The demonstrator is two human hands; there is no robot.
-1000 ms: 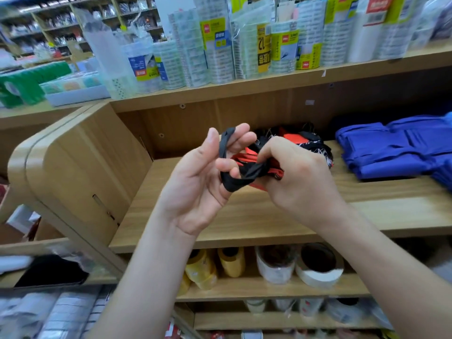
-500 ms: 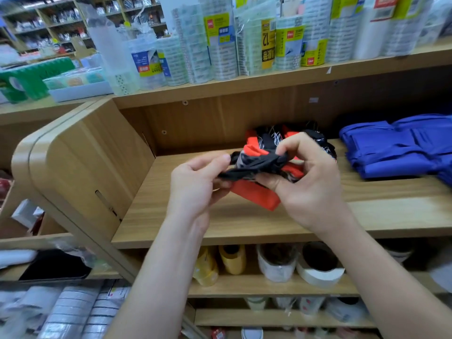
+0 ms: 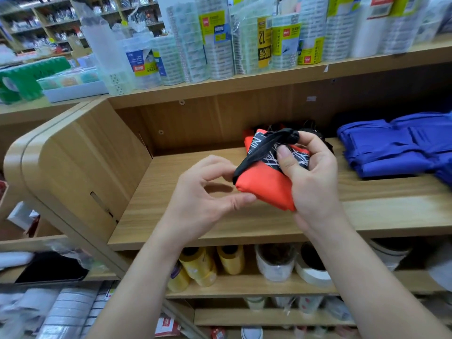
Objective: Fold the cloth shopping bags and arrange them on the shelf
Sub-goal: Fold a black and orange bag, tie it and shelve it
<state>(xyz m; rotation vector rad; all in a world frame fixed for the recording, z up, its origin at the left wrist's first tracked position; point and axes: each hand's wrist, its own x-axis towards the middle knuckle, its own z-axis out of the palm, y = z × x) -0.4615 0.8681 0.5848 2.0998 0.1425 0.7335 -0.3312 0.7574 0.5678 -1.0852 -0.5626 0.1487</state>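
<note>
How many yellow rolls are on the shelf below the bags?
3 yellow rolls on the lower shelf: left one, middle one, right one. More may sit hidden behind them.

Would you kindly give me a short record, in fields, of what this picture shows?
place: wooden shelf in a shop
right hand: grips the folded orange bag, thumb on its black patterned panel
left hand: pinches the bag's left corner
strap: black, wrapped across the bag
bag position: held over the shelf, not yet set down
to the right: blue bags stacked on the shelf
above: tape rolls
below: yellow rolls
</note>
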